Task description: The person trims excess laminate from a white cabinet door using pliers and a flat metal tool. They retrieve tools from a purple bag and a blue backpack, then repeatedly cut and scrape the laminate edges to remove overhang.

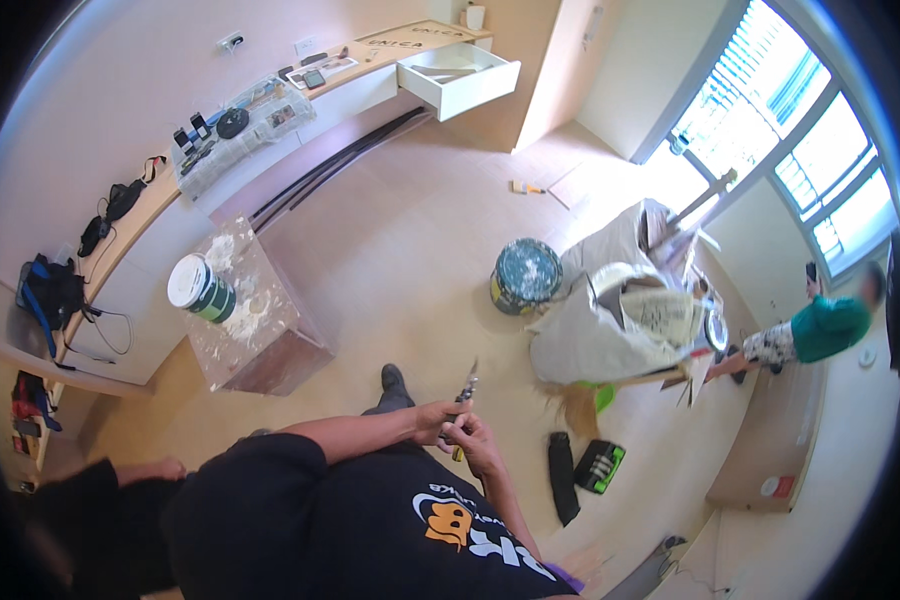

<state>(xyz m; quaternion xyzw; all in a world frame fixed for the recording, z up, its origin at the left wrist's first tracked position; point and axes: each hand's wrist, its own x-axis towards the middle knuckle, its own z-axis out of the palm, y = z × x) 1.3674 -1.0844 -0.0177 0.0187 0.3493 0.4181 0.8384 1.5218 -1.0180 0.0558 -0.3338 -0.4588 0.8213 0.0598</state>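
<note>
In front of my chest, my left hand (434, 421) and my right hand (473, 441) meet, fingers closed around a slim hand tool (466, 388). Its narrow, pointed metal end sticks up past my fingers, and a bit of yellow shows below them. My fingers cover the middle of the tool, so its exact kind is unclear. Beneath my hands is the tan floor (440, 345), with my dark shoe (394, 380) just beyond. Right of my hands lie a black pouch (563, 478) and a black-and-green tool case (600, 466).
A white-splattered box (270, 330) carries a paint bucket (203, 289). A lidded bucket (526, 272) stands beside large debris sacks (590, 345). An open drawer (460, 80) juts from the long counter. A person in green (820, 330) stands right; another person's hand (165, 468) shows left.
</note>
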